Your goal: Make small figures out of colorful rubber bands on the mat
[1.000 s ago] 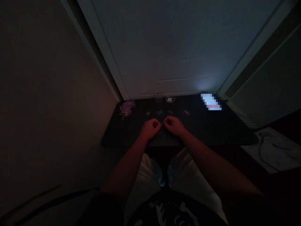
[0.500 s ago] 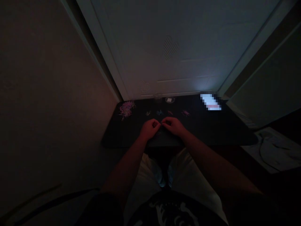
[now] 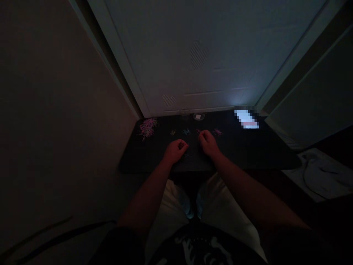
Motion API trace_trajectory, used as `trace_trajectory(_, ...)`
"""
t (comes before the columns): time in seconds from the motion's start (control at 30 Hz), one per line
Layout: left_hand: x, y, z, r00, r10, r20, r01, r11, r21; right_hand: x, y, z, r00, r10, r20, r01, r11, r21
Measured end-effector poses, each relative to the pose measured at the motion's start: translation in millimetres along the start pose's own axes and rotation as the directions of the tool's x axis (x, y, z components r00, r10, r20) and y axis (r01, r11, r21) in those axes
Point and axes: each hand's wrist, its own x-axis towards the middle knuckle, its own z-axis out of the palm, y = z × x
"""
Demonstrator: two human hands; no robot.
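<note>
My left hand (image 3: 176,150) rests low over the dark table with thumb and forefinger pinched together. What it holds, if anything, is too small and dim to make out. To its right and farther forward, my right hand (image 3: 208,142) is closed too, its fingertips at a small pinkish heap (image 3: 198,131) that it partly covers. Beyond the hands lie a yellowish heap (image 3: 173,132), a bluish heap (image 3: 186,131) and a pink heap (image 3: 217,131) of thin little pieces, perhaps paper clips. A few faint pieces (image 3: 186,156) lie just beside my left hand.
A larger pile of pink and pale thin pieces (image 3: 148,127) covers the table's (image 3: 248,151) far left corner. Along the back edge stand a clear container (image 3: 185,112) and a round lid with a white label (image 3: 199,116). A lit, blurred-out screen (image 3: 246,119) lies at the back right.
My right hand has left my left fingertips, where the two met, and moved forward and right to the small pinkish heap. My left hand has stayed nearly in place.
</note>
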Motion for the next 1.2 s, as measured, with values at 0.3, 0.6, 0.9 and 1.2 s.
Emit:
trace_trajectory(0.3, -1, -1, -0.2, 0.999, 0.033, 0.002, -0.033, 0.999, 0.004, -4, -11, 3, 0.956, -0.072, 0.283, 0.109, 0.987, -0.118)
trace_trajectory(0.6, -1, 1, -0.5, 1.000, 0.014, 0.002, -0.014, 1.000, 0.019, -4, -13, 2, 0.967, -0.062, 0.246, 0.106, 0.980, -0.170)
trace_trajectory(0.9, -1, 3, -0.7, 1.000, 0.019, -0.017, -0.019, 1.000, -0.005, 0, -10, 2, 0.997, -0.040, 0.069, 0.051, 0.987, -0.156)
trace_trajectory(1.2, -1, -1, 0.1, 1.000, 0.020, -0.009, -0.020, 1.000, 0.017, -4, -8, 2, 0.967, -0.071, 0.246, 0.093, 0.993, -0.079)
